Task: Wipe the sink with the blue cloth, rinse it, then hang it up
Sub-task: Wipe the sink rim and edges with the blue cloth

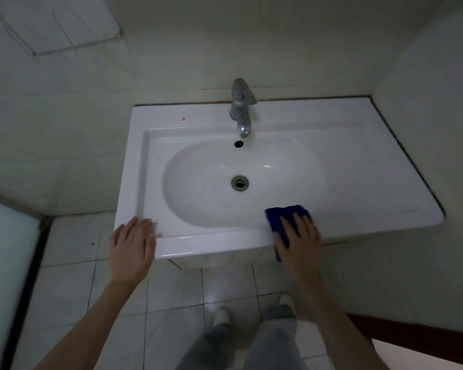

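Nothing readable — no text, brand or number on sink [332,124] or faucet [241,108].

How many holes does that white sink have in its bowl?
2: a small dark overflow hole on the back wall, just under the tap, and the metal-ringed drain at the bottom. The blue cloth hides a bit of the near edge.

The person wears loose, washed-out grey jeans [267,343] that fall in folds over white, round-toed shoes [222,317], both arms bare from the left hand [133,247] and right hand [298,241] upward.
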